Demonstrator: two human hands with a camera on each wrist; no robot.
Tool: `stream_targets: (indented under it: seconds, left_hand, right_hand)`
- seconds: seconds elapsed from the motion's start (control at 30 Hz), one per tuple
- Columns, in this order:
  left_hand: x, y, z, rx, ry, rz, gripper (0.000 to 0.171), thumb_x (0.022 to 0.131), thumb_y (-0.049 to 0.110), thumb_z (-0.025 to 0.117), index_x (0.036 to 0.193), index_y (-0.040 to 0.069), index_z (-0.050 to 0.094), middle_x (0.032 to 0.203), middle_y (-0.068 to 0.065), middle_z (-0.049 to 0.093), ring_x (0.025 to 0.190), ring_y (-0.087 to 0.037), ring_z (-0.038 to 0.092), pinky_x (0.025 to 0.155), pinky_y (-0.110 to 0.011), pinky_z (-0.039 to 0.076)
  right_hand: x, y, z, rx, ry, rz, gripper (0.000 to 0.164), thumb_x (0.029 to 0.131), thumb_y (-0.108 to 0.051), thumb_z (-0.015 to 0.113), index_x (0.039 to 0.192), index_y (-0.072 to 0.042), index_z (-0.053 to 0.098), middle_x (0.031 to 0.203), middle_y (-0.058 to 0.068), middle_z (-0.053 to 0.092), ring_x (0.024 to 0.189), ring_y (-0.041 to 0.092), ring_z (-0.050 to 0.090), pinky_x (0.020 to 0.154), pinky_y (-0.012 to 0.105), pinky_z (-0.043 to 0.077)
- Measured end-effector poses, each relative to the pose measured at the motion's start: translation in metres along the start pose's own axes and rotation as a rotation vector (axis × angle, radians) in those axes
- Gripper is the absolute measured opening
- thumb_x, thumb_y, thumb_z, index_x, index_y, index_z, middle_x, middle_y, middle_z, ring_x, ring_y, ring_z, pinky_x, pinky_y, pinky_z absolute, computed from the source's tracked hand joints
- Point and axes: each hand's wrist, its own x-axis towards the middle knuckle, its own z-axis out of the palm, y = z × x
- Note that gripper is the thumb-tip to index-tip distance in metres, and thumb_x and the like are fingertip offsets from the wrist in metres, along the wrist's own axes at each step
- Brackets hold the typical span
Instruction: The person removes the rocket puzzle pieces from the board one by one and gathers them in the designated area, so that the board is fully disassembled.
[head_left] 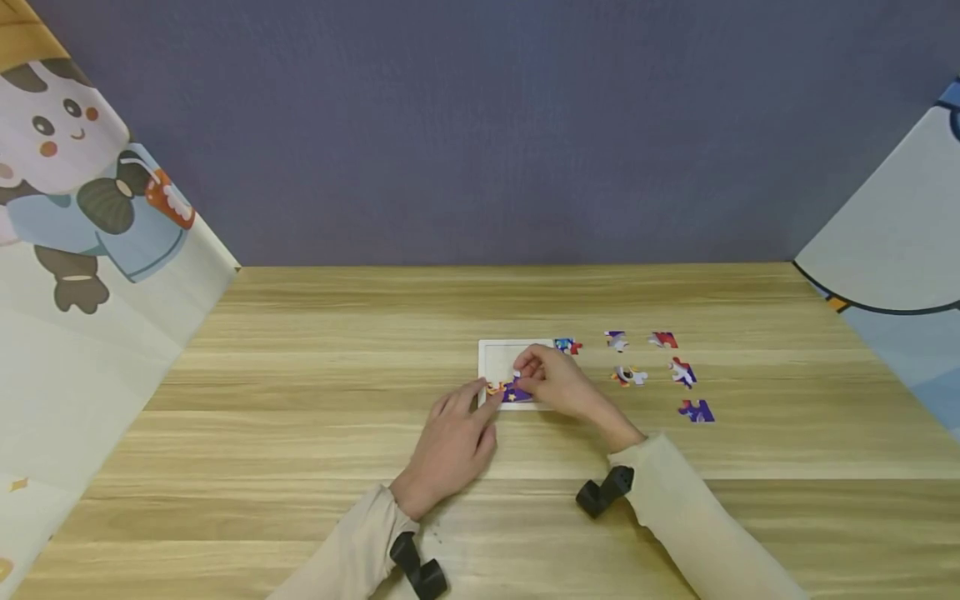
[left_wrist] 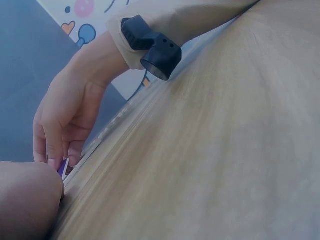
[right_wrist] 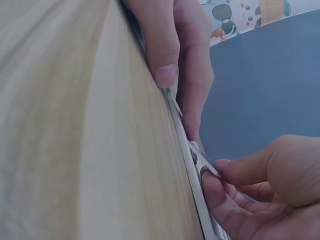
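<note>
A white puzzle frame (head_left: 482,360) lies on the table, with purple jigsaw pieces with yellow stars (head_left: 513,397) along its near side. My left hand (head_left: 450,437) reaches over its near left corner, index finger extended onto those pieces. In the right wrist view, the left fingertips (right_wrist: 165,75) rest at the frame's edge. Between thumb and index finger, my right hand (head_left: 562,385) pinches a jigsaw piece (right_wrist: 206,162), tilted up at one side over the frame. Its purple face (left_wrist: 63,167) shows in the left wrist view; the right fingers partly hide it.
Several loose jigsaw pieces lie right of the frame, among them a grey and red one (head_left: 663,339), a white one (head_left: 628,377) and a purple one (head_left: 697,411). A blue and red piece (head_left: 566,345) overlaps the frame's far right corner. A dark wall (head_left: 510,167) stands behind the table.
</note>
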Motion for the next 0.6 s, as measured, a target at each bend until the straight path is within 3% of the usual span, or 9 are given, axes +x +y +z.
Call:
stream_targets:
  seconds: [0.23,0.6]
  left_hand:
    - [0.0009,0.0005,-0.0003,-0.003,0.004,0.004,0.042,0.092,0.020,0.051,0.132,0.010,0.058,0.139,-0.016,0.050,0.128,-0.029,0.049,0.106,-0.048,0.038]
    - [0.0004,0.0005,-0.0008,-0.023,-0.007,-0.006,0.041,0.092,0.021,0.051,0.132,0.011,0.058,0.139,-0.017,0.050,0.129,-0.029,0.048,0.107,-0.049,0.037]
  right_hand:
    - [-0.0005,-0.0016,-0.0001,0.082,0.000,0.038,0.015,0.086,0.007,0.059,0.101,0.006,0.059,0.088,0.013,0.059,0.070,0.014,0.055,0.058,0.020,0.049]
    - [-0.0024,0.0002,-0.0035,0.076,-0.001,0.065,0.018,0.088,0.003,0.060,0.106,0.005,0.059,0.091,0.014,0.059,0.070,0.014,0.056,0.059,0.020,0.049]
